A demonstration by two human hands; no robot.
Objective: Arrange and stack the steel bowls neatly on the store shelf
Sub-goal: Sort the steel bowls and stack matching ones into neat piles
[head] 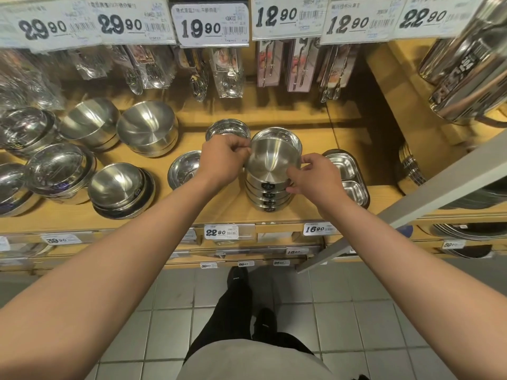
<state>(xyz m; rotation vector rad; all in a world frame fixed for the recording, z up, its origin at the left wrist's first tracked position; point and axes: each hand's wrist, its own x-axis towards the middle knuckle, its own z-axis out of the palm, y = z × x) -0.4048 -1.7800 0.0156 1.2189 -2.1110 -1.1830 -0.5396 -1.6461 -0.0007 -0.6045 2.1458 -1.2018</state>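
Head view: left hand [223,157] and right hand [312,178] pinch the rim of the top steel bowl [270,163], seating it on the bowl stack [269,197] mid-shelf [219,212]. Next: square it, then release.

We count two hands, the left hand [223,157] and the right hand [315,178], at one stack of bowls [270,185] showing four dark labels. Six large price tags [211,26] hang above; one divided tray [347,174] sits just beside the stack.
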